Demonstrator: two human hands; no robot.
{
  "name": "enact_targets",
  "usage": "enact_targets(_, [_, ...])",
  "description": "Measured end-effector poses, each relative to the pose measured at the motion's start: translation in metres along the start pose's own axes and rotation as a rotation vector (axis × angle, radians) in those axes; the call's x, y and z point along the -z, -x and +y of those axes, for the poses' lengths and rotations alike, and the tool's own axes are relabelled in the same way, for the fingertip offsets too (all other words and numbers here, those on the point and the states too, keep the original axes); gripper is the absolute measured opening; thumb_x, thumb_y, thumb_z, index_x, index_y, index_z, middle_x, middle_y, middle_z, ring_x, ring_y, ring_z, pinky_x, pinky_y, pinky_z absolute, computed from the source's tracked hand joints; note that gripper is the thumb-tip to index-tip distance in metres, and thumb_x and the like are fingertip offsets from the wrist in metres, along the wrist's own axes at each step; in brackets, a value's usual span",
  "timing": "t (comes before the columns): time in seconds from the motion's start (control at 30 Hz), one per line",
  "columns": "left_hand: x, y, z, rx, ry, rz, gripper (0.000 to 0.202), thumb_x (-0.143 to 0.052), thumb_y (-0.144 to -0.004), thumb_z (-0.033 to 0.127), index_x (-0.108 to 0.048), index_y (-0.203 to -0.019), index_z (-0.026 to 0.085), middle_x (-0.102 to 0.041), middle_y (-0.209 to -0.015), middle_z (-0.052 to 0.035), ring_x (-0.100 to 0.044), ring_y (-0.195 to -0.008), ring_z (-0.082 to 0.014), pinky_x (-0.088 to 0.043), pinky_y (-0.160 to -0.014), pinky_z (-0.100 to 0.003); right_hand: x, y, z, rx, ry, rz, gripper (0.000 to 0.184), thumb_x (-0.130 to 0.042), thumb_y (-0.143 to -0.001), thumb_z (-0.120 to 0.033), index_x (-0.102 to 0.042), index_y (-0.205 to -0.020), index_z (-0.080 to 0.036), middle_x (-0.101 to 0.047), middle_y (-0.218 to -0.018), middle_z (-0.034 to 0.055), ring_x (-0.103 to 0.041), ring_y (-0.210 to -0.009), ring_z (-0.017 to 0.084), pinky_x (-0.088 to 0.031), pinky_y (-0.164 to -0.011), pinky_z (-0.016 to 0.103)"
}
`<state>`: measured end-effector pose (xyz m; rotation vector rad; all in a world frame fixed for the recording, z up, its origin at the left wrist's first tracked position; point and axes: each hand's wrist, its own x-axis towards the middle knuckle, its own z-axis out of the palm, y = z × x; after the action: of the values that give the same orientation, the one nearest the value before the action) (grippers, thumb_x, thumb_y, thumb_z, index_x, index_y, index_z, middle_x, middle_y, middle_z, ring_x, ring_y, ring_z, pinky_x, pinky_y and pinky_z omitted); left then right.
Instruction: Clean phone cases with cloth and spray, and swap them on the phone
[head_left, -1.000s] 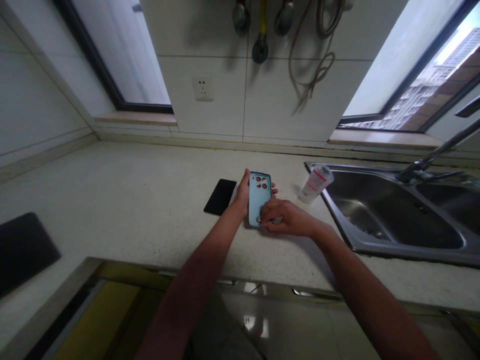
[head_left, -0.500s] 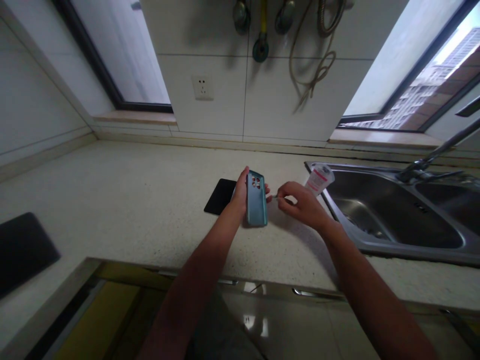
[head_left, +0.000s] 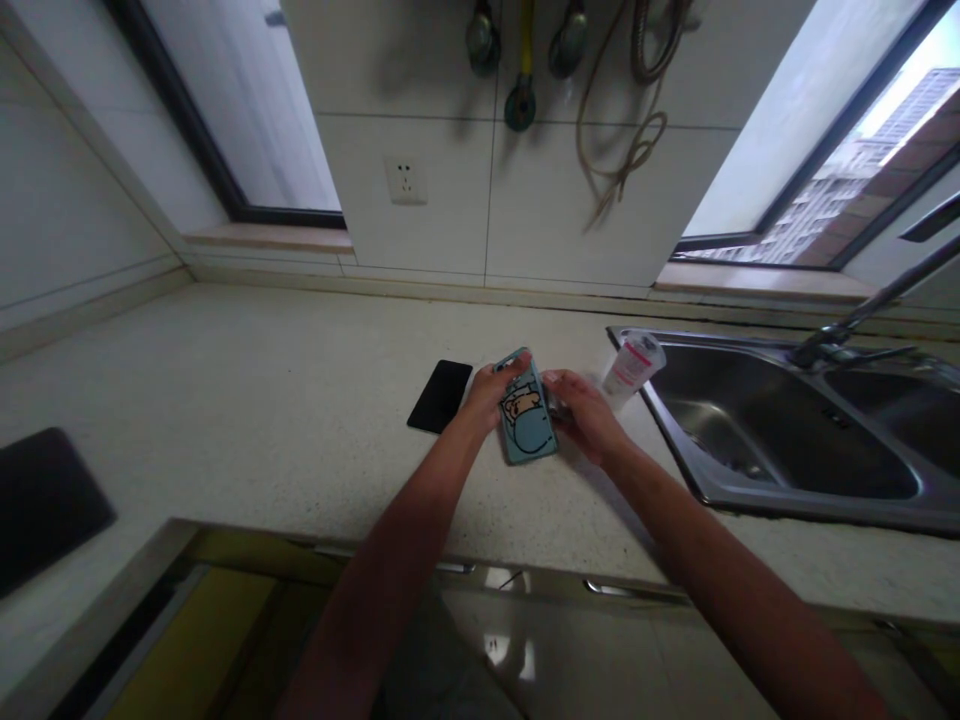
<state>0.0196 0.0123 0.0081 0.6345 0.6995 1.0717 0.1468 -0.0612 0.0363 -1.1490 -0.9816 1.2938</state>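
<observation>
My left hand (head_left: 493, 390) is closed on a teal phone case (head_left: 529, 425), its thumb across the upper part near the camera cutouts. The case's outer face is up, showing a cartoon figure in dark outline. Close by its right edge, my right hand (head_left: 587, 412) has its fingers curled together. A small greyish thing shows at those fingers, too blurred to name. A black phone (head_left: 440, 395) lies flat on the counter, just left of my left hand.
A clear plastic cup (head_left: 634, 366) with red print stands beside the steel sink (head_left: 690, 470) on the right. A dark flat panel (head_left: 49, 505) lies at the far left of the pale counter (head_left: 247, 400). A faucet (head_left: 832, 340) rises behind the sink.
The phone case has turned over, from its hollow inside to its printed outer face. My left thumb now lies across it, and my right hand has turned and sits close against its edge.
</observation>
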Motion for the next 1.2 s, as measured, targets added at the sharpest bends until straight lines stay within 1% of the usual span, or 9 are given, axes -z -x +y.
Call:
enact_targets(0.13, [0.0, -0.003, 0.006, -0.046, 0.102, -0.038, 0.035, -0.09, -0.061, 0.027, -0.061, -0.074, 0.015, -0.062, -0.059, 0.0023, -0.058, -0.05, -0.0097, -0.049, -0.054, -0.023, 0.004, -0.006, 0.008, 0.093, 0.024, 0.005, 0.045, -0.088, -0.058, -0.043, -0.065, -0.091, -0.022, -0.07, -0.083, -0.0014, -0.063, -0.069, 0.014, -0.051, -0.062, 0.025])
enact_targets(0.3, [-0.004, 0.002, 0.012, 0.194, 0.193, -0.156, 0.019, -0.069, -0.084, 0.03, -0.065, -0.086, 0.012, -0.072, -0.075, -0.0091, -0.069, -0.064, -0.0193, -0.058, -0.071, -0.034, 0.008, -0.013, 0.017, 0.12, 0.011, 0.043, 0.042, -0.084, -0.062, -0.048, -0.066, -0.088, -0.021, -0.07, -0.08, -0.0001, -0.064, -0.069, 0.015, -0.053, -0.063, 0.028])
enact_targets(0.43, [-0.006, 0.004, 0.01, 0.223, 0.226, -0.183, 0.022, -0.055, -0.09, 0.021, -0.066, -0.105, 0.009, -0.076, -0.093, -0.0143, -0.074, -0.079, -0.0229, -0.059, -0.082, -0.04, 0.015, -0.016, 0.023, 0.196, 0.225, 0.037, 0.036, -0.075, -0.072, -0.052, -0.07, -0.084, -0.019, -0.071, -0.08, 0.0028, -0.065, -0.071, 0.019, -0.055, -0.067, 0.034])
enact_targets(0.6, [-0.006, 0.006, 0.01, 0.249, 0.167, -0.181, 0.021, -0.054, -0.09, 0.017, -0.067, -0.105, 0.01, -0.076, -0.089, -0.0142, -0.075, -0.076, -0.0243, -0.059, -0.086, -0.044, 0.023, -0.022, 0.022, 0.506, 0.457, 0.239, 0.032, -0.066, -0.084, -0.049, -0.077, -0.094, -0.021, -0.074, -0.103, 0.008, -0.067, -0.099, 0.025, -0.054, -0.09, 0.044])
enact_targets(0.73, [-0.009, 0.012, 0.007, 0.347, 0.081, -0.284, 0.021, -0.054, -0.094, 0.019, -0.067, -0.108, 0.012, -0.076, -0.086, -0.0128, -0.075, -0.076, -0.0234, -0.06, -0.082, -0.043, 0.026, -0.027, 0.019, 0.571, 0.383, 0.409, 0.035, -0.064, -0.086, -0.048, -0.076, -0.103, -0.02, -0.074, -0.109, 0.0107, -0.067, -0.102, 0.025, -0.053, -0.094, 0.045])
enact_targets(0.87, [-0.013, 0.018, 0.001, 0.449, 0.048, -0.397, 0.039, -0.048, -0.099, 0.043, -0.068, -0.111, 0.011, -0.076, -0.091, -0.0157, -0.074, -0.079, -0.0244, -0.06, -0.074, -0.04, 0.023, -0.027, 0.021, 0.611, 0.372, 0.525, 0.042, -0.056, -0.093, -0.047, -0.071, -0.12, -0.018, -0.074, -0.11, 0.0119, -0.069, -0.099, 0.025, -0.056, -0.088, 0.045])
enact_targets(1.0, [-0.017, 0.019, -0.004, 0.451, 0.035, -0.35, 0.067, -0.034, -0.095, 0.067, -0.07, -0.107, 0.012, -0.075, -0.084, -0.0153, -0.073, -0.073, -0.0241, -0.059, -0.069, -0.036, 0.016, -0.024, 0.026, 0.739, 0.624, 0.28, 0.037, -0.051, -0.097, -0.042, -0.072, -0.121, -0.022, -0.074, -0.117, 0.0112, -0.068, -0.11, 0.027, -0.053, -0.098, 0.049])
enact_targets(1.1, [-0.018, 0.018, -0.007, 0.381, 0.054, -0.251, 0.072, -0.032, -0.093, 0.072, -0.07, -0.108, 0.013, -0.075, -0.084, -0.0145, -0.074, -0.078, -0.0242, -0.059, -0.072, -0.034, 0.011, -0.024, 0.029, 0.877, 0.817, 0.079, 0.034, -0.05, -0.098, -0.034, -0.069, -0.126, -0.027, -0.07, -0.129, 0.0084, -0.062, -0.123, 0.026, -0.047, -0.108, 0.051])
enact_targets(1.2, [-0.019, 0.017, -0.009, 0.359, 0.108, -0.212, 0.074, -0.031, -0.092, 0.074, -0.07, -0.113, 0.015, -0.076, -0.09, -0.0148, -0.074, -0.086, -0.0254, -0.058, -0.078, -0.035, 0.01, -0.025, 0.03, 0.94, 0.861, 0.004, 0.038, -0.047, -0.1, -0.026, -0.064, -0.134, -0.029, -0.063, -0.139, 0.0063, -0.057, -0.132, 0.024, -0.044, -0.113, 0.051])
